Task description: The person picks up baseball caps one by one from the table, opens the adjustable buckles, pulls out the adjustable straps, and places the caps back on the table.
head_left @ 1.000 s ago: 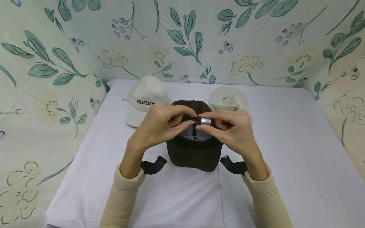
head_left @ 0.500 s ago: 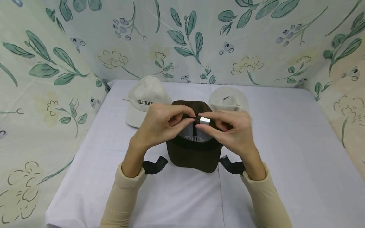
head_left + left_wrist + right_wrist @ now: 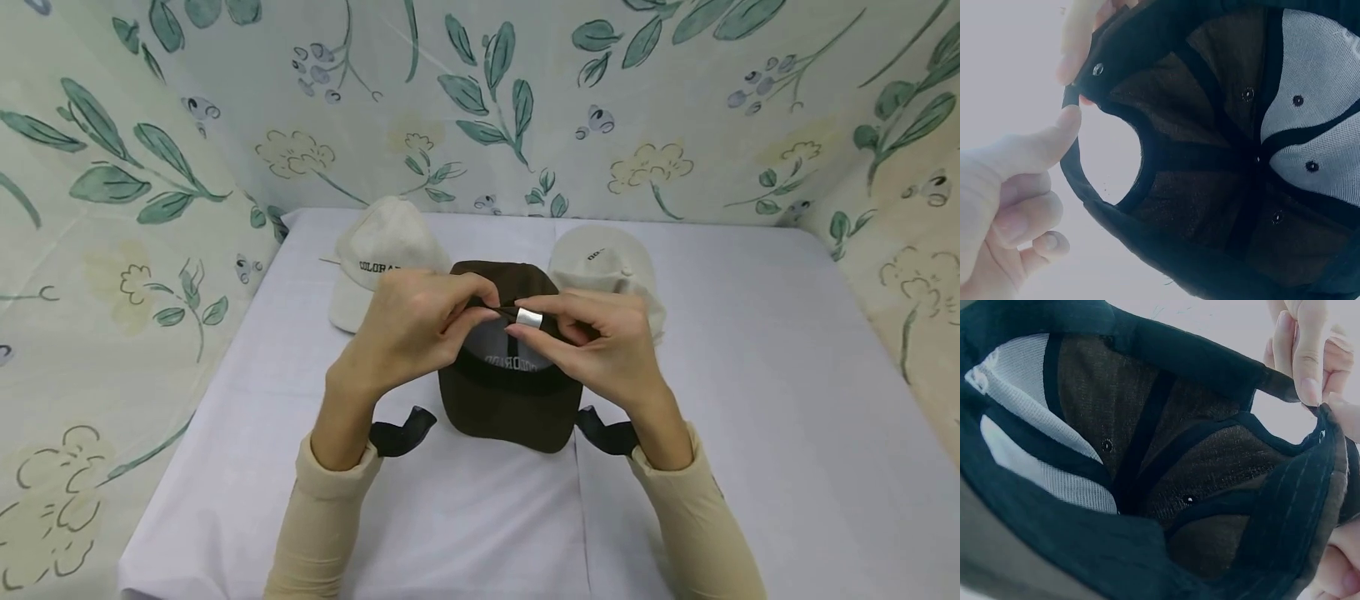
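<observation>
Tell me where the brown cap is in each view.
Head: brown cap just below and right of centre.
Left wrist: it fills the centre and right.
Right wrist: it covers most of the picture, cut off at left.
Shared landmark: its pale inner panels, near centre in head, right side in left wrist, left side in right wrist.

Long beige sleeves (image 3: 324,521) are worn with curved black wrist pieces (image 3: 405,433).

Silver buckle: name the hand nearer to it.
Right. The right hand has the buckle between finger and thumb; the left hand pinches the strap to the buckle's left.
</observation>
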Demonstrator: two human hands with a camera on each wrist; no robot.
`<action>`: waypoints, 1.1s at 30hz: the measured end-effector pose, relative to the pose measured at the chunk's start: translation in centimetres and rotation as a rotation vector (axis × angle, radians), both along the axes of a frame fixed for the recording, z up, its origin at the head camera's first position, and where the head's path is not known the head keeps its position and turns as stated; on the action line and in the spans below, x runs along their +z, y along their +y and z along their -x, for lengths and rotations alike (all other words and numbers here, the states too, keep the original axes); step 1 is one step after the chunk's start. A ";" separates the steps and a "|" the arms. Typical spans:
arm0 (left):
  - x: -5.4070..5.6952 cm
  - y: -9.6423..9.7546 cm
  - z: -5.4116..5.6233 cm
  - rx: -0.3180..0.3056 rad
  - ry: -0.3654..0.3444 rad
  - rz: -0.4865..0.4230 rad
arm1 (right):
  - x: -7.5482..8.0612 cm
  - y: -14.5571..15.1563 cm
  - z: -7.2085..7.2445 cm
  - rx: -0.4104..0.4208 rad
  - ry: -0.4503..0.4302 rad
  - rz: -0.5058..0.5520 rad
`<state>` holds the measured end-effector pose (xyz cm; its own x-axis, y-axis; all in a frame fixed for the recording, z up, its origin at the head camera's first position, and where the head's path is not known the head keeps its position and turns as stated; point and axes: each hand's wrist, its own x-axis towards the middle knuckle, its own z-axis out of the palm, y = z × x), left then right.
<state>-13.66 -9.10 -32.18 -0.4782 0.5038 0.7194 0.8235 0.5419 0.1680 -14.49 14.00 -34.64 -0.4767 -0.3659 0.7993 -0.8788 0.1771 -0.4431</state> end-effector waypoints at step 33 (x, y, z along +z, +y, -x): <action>1.0 -0.4 -0.9 -0.265 -0.575 -0.211 | 0.6 1.0 -0.3 0.091 0.049 0.023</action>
<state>-12.73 -9.47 -31.17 -0.6947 0.5333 0.4826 0.6717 0.2412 0.7004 -14.24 14.97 -34.00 -0.4024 -0.3872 0.8296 -0.9115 0.0856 -0.4022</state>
